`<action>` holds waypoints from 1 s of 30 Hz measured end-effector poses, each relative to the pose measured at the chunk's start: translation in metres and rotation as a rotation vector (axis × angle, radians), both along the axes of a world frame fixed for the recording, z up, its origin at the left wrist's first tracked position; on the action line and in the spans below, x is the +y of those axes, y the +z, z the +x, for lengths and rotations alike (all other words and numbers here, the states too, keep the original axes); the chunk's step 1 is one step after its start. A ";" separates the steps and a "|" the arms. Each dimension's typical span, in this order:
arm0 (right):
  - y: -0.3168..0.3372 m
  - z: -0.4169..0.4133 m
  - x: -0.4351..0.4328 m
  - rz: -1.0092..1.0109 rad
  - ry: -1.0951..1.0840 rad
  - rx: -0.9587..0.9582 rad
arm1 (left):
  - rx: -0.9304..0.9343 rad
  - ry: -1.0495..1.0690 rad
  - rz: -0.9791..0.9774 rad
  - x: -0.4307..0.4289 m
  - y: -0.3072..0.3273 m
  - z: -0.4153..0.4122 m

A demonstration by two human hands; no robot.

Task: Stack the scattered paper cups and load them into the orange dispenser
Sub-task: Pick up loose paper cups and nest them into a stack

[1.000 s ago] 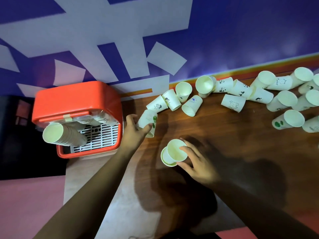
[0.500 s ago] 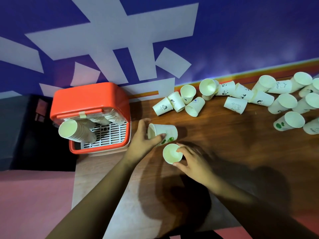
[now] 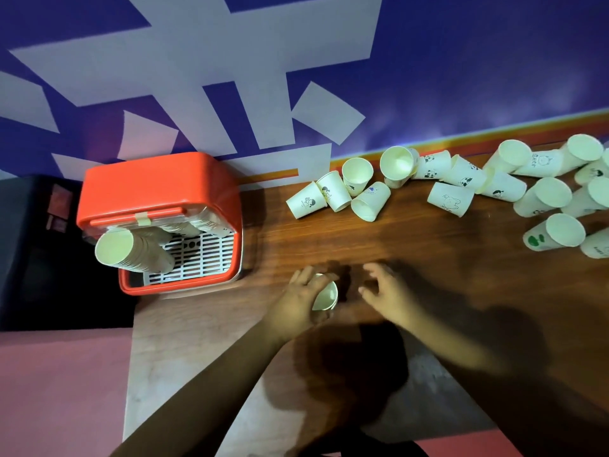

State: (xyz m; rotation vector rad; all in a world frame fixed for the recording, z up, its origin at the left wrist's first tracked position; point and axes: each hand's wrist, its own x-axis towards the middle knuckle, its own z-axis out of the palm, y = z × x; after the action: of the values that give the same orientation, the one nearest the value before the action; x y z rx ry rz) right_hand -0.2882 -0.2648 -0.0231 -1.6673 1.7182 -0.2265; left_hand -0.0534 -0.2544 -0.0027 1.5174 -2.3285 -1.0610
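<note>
One orange dispenser (image 3: 158, 189), two hands, some sixteen loose paper cups (image 3: 449, 199) scattered on a wooden table (image 3: 428, 258).
Left hand (image 3: 296, 301) curls its fingers round a white cup (image 3: 326, 296), rim facing up and right; right hand (image 3: 387, 295), blurred, fingers spread and empty, hovers just beside it. From the glossy plastic dispenser a long nested stack (image 3: 131, 255) leans out over a white slotted grille (image 3: 204, 255).

A second ago the left hand (image 3: 303, 301) closed on a green-printed cup lying close to the right of the orange dispenser (image 3: 158, 183), while the right hand (image 3: 387, 298) held the cup stack (image 3: 326, 295) farther right of it. Now the left hand grips the cup stack, mouth up, right of the dispenser's front corner, and the green-printed cup no longer shows apart. The right hand has let go and sits just beside the stack, fingers loosely spread.
</note>
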 end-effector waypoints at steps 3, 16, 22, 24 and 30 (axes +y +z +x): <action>0.003 -0.010 -0.048 0.004 -0.044 0.110 | -0.014 0.016 0.070 0.001 -0.010 -0.005; -0.016 -0.022 -0.172 -0.204 0.295 0.612 | -0.067 0.418 -0.021 -0.101 -0.009 -0.012; -0.016 -0.024 -0.157 -0.157 0.373 0.626 | -0.224 0.454 -0.063 -0.178 -0.014 -0.006; -0.012 -0.026 -0.146 -0.115 0.321 0.518 | -0.260 0.415 -0.047 -0.191 -0.019 -0.008; 0.029 -0.025 -0.116 0.070 -0.092 -0.142 | -0.337 0.328 0.040 -0.203 -0.039 -0.009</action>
State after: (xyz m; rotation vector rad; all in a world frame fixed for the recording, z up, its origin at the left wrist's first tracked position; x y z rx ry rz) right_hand -0.3128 -0.3804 0.0059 -1.4872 1.6780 -0.3167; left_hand -0.0627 -0.4573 -0.0417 2.1441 -2.1470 -0.8268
